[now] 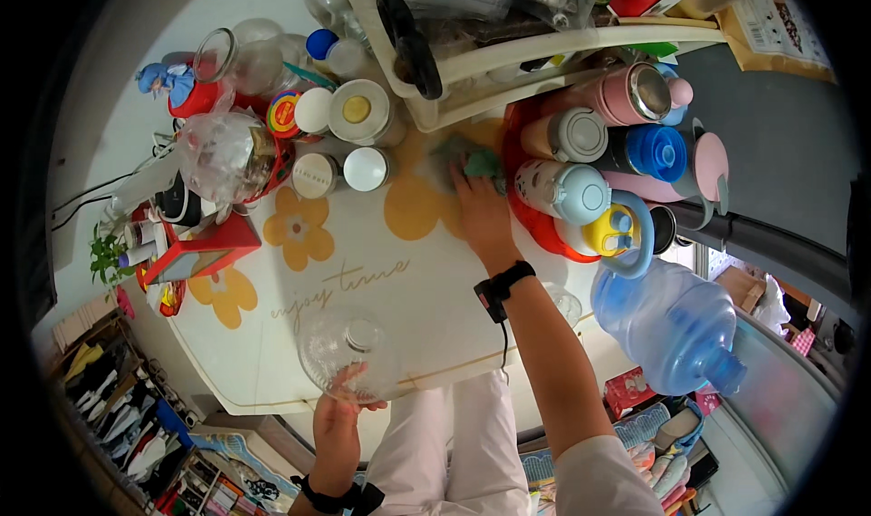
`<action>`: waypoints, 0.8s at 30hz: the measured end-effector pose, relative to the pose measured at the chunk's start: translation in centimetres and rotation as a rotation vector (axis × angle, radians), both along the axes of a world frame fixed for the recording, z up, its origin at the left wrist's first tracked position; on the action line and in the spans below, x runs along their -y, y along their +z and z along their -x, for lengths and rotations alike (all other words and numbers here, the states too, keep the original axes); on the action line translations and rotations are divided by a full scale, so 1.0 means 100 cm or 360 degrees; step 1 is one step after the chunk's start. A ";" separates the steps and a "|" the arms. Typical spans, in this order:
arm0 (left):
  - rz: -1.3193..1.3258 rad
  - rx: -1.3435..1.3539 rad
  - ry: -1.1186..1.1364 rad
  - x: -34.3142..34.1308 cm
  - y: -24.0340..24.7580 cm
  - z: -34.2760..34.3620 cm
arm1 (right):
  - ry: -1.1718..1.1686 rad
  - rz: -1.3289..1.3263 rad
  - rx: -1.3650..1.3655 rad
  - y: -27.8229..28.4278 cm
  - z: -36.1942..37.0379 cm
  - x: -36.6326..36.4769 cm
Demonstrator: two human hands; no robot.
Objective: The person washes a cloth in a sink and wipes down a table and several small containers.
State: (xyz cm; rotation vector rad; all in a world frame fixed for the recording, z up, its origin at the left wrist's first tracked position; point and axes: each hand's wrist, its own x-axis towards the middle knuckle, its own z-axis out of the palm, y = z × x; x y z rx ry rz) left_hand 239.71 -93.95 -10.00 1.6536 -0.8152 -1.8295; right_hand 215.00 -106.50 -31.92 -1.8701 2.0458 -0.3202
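Cloth (479,164) green, pressed flat on table (408,271) under right hand (481,212); glass bowl (349,353) gripped by left hand (337,416).
Right hand fingers spread flat over cloth, palm down, not curled round it; cloth touches red tray (535,221) edge, just left of it. Tray packed with flasks and bottles, white-blue flask (562,191) nearest the cloth. Left hand fingers wrapped on clear bowl's near rim, bowl held at table's near edge, well apart from cloth. White-lid jars (343,169) left of cloth, cream plastic rack (508,62) just behind it. Big blue water jug (671,321) right of tray. Both wrists wear black bands.
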 end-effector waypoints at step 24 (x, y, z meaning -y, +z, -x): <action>0.0006 -0.0113 0.0059 -0.002 0.003 0.008 | -0.1342 -0.0468 0.1859 0.043 -0.086 -0.152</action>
